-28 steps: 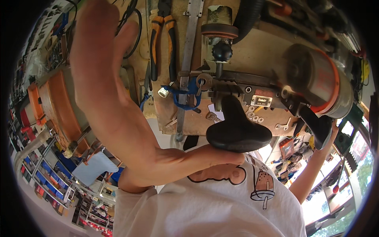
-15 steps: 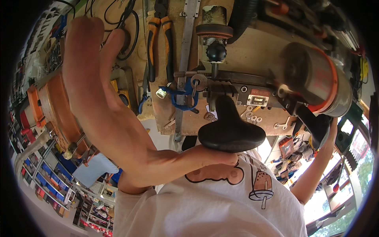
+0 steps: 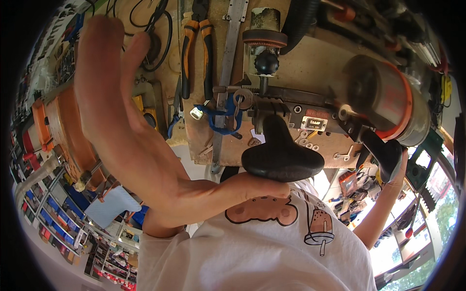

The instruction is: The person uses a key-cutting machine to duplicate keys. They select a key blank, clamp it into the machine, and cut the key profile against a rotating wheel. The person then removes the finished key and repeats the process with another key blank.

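Close in front of me, my left hand (image 3: 141,145) is spread wide. Its fingers stretch to the upper left, and the thumb reaches right along the lower edge of a black wing-shaped handle (image 3: 283,157); I cannot tell whether they touch. The handle belongs to a bench machine, apparently a key-cutting machine (image 3: 323,109). My right hand (image 3: 401,162) is around a second black handle (image 3: 386,157) on the machine's right, its fingers mostly hidden. A round-headed key (image 3: 242,98), with a blue cord (image 3: 221,121) near it, sits by the clamp.
Orange-handled pliers (image 3: 189,56) and a long metal caliper (image 3: 228,58) lie on the bench beyond the machine. Small keys (image 3: 306,140) rest nearer me. A large cylinder with an orange ring (image 3: 383,102) stands at the right. Shelves (image 3: 58,213) line the lower left.
The whole view has shifted slightly. My left hand stays spread, and my right hand stays at the black handle.
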### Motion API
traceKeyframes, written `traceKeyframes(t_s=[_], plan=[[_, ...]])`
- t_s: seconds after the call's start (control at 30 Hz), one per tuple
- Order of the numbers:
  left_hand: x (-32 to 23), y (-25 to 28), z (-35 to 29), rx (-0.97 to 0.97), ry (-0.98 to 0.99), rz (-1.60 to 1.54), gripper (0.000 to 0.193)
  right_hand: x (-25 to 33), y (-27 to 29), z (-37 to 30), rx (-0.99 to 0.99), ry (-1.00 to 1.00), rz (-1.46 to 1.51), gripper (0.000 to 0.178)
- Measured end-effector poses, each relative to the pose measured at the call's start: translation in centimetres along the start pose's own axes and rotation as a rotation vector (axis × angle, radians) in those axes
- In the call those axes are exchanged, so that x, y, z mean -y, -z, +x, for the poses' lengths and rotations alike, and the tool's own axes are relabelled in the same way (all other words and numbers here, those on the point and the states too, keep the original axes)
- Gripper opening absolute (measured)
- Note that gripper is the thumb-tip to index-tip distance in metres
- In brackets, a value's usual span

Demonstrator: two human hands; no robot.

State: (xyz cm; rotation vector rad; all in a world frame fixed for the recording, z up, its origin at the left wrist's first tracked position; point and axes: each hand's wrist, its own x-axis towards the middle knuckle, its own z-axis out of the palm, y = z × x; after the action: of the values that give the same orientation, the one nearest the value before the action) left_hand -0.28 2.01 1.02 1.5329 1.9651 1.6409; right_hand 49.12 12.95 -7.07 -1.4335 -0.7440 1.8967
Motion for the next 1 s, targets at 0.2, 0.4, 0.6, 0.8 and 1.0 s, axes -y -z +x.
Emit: traceKeyframes(t_s=[0.2, 0.4, 0.6, 0.8, 1.0], plan=[[0.2, 0.2, 0.1, 0.03, -0.01, 0.015, 0.142, 0.9, -0.8, -0.1, -0.179, -0.049, -0.06, 0.04], [0.4, 0.6, 0.1, 0.045, -0.007, 0.022, 0.143, 2.5, -2.5, 0.5, -0.24, -0.178, -0.162, 0.04], [0.4, 0.3, 0.3, 0.023, -0.005, 0.023, 0.142, 3.7, -4.3, 0.8, -0.311, -0.25, -0.306, 0.048], [0.8, 0.5, 0.3, 0.038, -0.035, 0.033, 0.142, 5.0, -1.2, 1.6, -0.134, -0.327, -0.376, 0.048], [1.0, 0.8, 0.3, 0.042, -0.031, 0.041, 0.141, 3.6, 0.6, 0.5, 0.095, -0.107, -0.275, 0.047]])
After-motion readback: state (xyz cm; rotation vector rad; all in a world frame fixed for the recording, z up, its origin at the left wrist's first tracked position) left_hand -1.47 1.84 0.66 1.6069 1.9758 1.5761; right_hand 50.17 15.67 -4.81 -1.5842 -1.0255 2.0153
